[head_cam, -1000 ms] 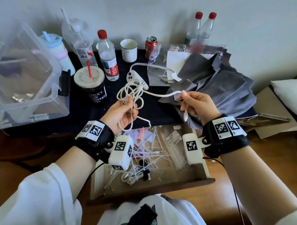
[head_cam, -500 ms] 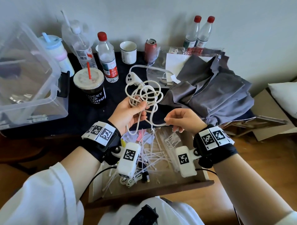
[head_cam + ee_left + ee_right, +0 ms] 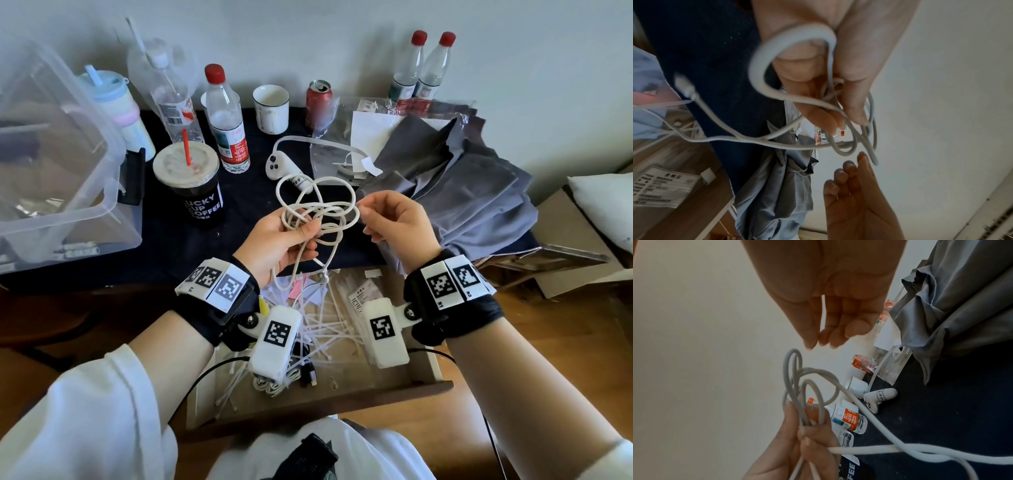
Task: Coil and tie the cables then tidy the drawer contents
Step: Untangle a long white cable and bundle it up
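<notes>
A white cable (image 3: pixel 329 205) (image 3: pixel 754 71) (image 3: pixel 869 449) hangs in loose, uneven loops above the open wooden drawer (image 3: pixel 308 407). My left hand (image 3: pixel 281 236) (image 3: pixel 849 65) (image 3: pixel 781 451) grips the bunched loops between thumb and fingers. One end with a plug (image 3: pixel 684 87) dangles towards the drawer. My right hand (image 3: pixel 394 222) (image 3: pixel 828 280) (image 3: pixel 855 211) is at the coil's right edge, its fingertips at the outermost loop. Its curled fingers hold a thin white cable tie (image 3: pixel 822 313). Loose white cable ties (image 3: pixel 325 329) and another small coiled cable (image 3: pixel 274 383) lie in the drawer.
On the dark tabletop behind the drawer stand a coffee cup (image 3: pixel 195 192), water bottles (image 3: pixel 226 123), a mug (image 3: pixel 272 109), a can (image 3: pixel 318 102) and a white controller (image 3: pixel 284 169). A clear plastic box (image 3: pixel 68 205) stands at the left, crumpled grey cloth (image 3: pixel 462 192) at the right.
My right hand let go of the stretched cable, dropped low, then rose to the coil's right edge. The loops in my left hand grew and the loose end now dangles.
</notes>
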The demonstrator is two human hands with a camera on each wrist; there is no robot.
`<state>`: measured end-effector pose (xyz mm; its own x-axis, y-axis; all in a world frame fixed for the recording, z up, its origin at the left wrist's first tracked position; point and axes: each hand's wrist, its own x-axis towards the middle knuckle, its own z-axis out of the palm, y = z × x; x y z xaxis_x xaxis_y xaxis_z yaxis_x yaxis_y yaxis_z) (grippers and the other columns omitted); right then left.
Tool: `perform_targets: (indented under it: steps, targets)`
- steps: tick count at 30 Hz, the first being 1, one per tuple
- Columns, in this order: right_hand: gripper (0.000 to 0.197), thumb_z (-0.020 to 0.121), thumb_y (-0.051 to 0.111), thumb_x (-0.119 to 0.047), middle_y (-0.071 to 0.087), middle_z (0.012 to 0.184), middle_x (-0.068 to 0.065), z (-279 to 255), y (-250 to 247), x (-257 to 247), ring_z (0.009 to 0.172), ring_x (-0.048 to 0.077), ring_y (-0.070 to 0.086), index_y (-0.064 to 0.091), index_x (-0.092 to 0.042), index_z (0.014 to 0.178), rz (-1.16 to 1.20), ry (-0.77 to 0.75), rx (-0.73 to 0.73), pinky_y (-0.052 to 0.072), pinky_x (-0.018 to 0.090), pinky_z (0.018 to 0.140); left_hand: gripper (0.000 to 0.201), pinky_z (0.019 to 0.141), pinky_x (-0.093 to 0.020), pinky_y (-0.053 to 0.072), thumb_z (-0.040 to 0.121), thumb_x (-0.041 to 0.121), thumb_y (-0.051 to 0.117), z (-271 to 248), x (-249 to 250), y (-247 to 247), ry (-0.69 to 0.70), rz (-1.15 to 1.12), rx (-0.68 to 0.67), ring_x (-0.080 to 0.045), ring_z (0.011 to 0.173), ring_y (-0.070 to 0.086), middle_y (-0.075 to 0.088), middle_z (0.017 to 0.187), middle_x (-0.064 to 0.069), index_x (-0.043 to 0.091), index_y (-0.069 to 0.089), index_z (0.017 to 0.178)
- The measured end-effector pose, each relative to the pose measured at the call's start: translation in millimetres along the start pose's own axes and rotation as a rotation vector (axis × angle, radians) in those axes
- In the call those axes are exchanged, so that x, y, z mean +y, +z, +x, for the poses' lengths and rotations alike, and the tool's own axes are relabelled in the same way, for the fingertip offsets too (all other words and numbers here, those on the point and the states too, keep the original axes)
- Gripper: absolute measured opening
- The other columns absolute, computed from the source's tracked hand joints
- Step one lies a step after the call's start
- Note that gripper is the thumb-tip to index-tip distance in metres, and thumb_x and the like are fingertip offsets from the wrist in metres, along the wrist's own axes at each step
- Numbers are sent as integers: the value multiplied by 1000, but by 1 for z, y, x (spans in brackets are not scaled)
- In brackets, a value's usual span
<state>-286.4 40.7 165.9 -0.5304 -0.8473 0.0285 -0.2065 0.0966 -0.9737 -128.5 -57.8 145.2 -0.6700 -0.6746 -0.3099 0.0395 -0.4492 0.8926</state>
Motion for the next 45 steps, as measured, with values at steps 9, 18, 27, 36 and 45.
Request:
perform_targets:
  steps: [9, 18, 27, 36, 45]
  targets:
    - [14, 90, 59, -11, 60, 72, 8, 0, 2, -5, 59, 2, 51, 63, -24, 86, 26, -169, 54, 43, 16, 59, 4, 51, -21, 52, 91, 11, 55, -3, 1, 1, -8, -16, -10, -9, 53, 59, 65, 74, -6, 9, 58, 90]
    - [16, 69, 80, -15, 50, 65, -8, 1, 6, -5, 56, 4, 45, 75, -20, 84, -479, -128, -27, 39, 17, 63, 6, 50, -21, 53, 88, 18, 61, -3, -3, 8, -18, 69, -19, -10, 51, 59, 65, 64, 1, 13, 60, 91]
    - [20, 74, 76, -16, 49, 62, -8, -4, 5, -12, 54, 4, 41, 56, -18, 70, -581, -6, -226, 35, 17, 56, 7, 54, -19, 53, 82, 12, 69, 2, -6, 5, 36, 250, -7, -6, 53, 57, 64, 68, 0, 16, 67, 87]
    - [19, 80, 71, -24, 35, 82, -7, -2, 2, -7, 68, 1, 37, 53, -23, 74, -625, -3, -341, 34, 5, 62, 5, 52, -19, 53, 82, 14, 68, 4, -11, 2, 19, 249, -33, -6, 53, 59, 67, 66, 2, 15, 67, 87]
    - [21, 80, 66, -9, 40, 73, 4, -8, 7, -20, 63, 9, 36, 52, -6, 66, -1, 111, -167, 30, 14, 55, 10, 48, -14, 44, 89, 14, 61, 15, -23, -11, 7, 331, 69, -3, 46, 41, 52, 65, -6, 9, 66, 82]
